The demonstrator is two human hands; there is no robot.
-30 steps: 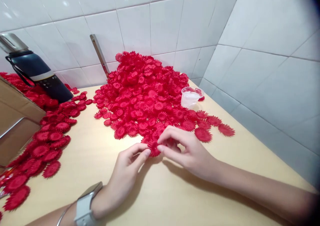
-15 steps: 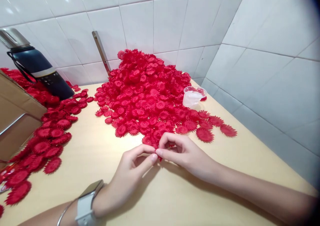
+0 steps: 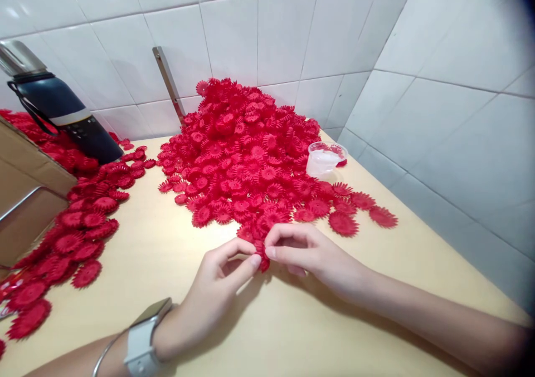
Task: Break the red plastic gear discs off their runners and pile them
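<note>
A small red fringed disc [image 3: 263,260] is pinched between my two hands, just in front of a big heap of similar red fringed discs [image 3: 251,165]. My left hand [image 3: 223,271] holds its left side with thumb and forefinger. From the right, my right hand [image 3: 305,251] grips the same piece with thumb and forefinger, its other fingers curled. The fingertips partly cover the disc, so its full shape is hidden. On my left wrist are a watch [image 3: 144,335] with a pale strap and a thin bangle.
A clear plastic cup [image 3: 325,161] stands at the heap's right edge. At left are more red discs [image 3: 69,243], a cardboard box [image 3: 31,199] and a dark blue flask [image 3: 69,115] leaning over. A metal strip [image 3: 168,82] leans on the tiled wall [image 3: 280,37].
My fingertips have drawn slightly apart, and more of the red disc shows between them. Both hands stay in nearly the same place.
</note>
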